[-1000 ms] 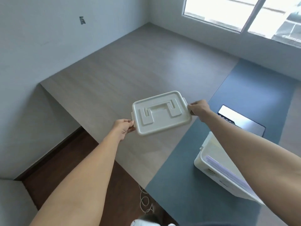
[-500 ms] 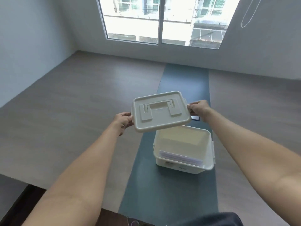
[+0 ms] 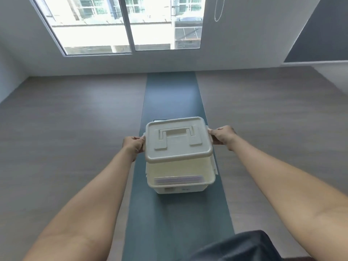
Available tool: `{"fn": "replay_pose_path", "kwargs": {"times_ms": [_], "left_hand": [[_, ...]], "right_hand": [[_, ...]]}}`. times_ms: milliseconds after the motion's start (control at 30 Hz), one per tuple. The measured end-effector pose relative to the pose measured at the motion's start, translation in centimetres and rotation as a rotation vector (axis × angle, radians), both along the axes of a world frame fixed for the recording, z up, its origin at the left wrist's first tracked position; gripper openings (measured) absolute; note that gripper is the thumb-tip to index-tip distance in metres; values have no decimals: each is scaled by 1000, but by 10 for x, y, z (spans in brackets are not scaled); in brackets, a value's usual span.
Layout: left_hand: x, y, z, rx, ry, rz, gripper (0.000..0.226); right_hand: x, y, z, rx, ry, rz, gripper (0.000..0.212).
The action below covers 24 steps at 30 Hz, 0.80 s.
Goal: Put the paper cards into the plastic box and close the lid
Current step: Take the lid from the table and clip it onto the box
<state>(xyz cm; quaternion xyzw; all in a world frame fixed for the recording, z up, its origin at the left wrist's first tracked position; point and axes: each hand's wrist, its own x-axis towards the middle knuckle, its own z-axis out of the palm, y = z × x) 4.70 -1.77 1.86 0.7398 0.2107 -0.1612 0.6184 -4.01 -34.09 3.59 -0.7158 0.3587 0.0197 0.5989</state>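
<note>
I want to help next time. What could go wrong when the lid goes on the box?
1. The lid hangs over the far part of the box, so it might land crooked and not snap shut.
2. The paper cards stand near the front wall; a tall edge could get pinched.
3. Left hand and right hand grip the lid's ends, so fingers could get nipped.

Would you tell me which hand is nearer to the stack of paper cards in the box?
Neither clearly: the left hand and right hand grip opposite ends of the beige plastic lid, above the stack of paper cards.
</note>
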Motion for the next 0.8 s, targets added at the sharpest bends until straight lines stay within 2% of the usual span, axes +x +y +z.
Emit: {"fn": "replay_pose_path", "kwargs": {"times_ms": [133, 267, 400, 500, 800], "left_hand": [[-5, 5, -13, 61, 68, -37, 35], [-22, 12, -23, 82, 104, -62, 34], [-46, 11, -33, 72, 122, -37, 17], [-54, 9, -37, 24, 116, 13, 18], [-61, 18, -31, -21, 122, -39, 8]], "right_hand": [[-20, 4, -15, 69, 42, 30, 26], [-37, 10, -29, 102, 64, 14, 26], [-49, 12, -35, 88, 47, -10, 26], [-55, 13, -36, 83, 34, -14, 25], [-73, 14, -50, 5, -56, -14, 27]]}}
